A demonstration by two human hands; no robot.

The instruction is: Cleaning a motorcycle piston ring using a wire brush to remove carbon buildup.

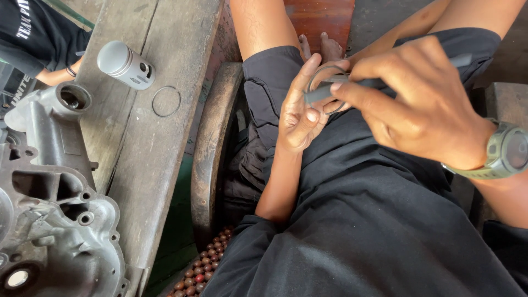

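My left hand (300, 110) holds a thin metal ring (317, 78) between thumb and fingers, above my lap. My right hand (423, 104) grips a dark flat tool (319, 93) whose end lies across the ring. A grey watch (506, 151) sits on my right wrist. On the wooden bench to the left lie a silver piston (126, 65) on its side and a second thin ring (166, 101) flat on the wood.
A grey cast-metal engine casing (55, 214) fills the lower left. Another person's arm in a black sleeve (47, 69) is at the top left. Reddish-brown beads (201, 269) lie below the curved wooden seat edge (206, 148).
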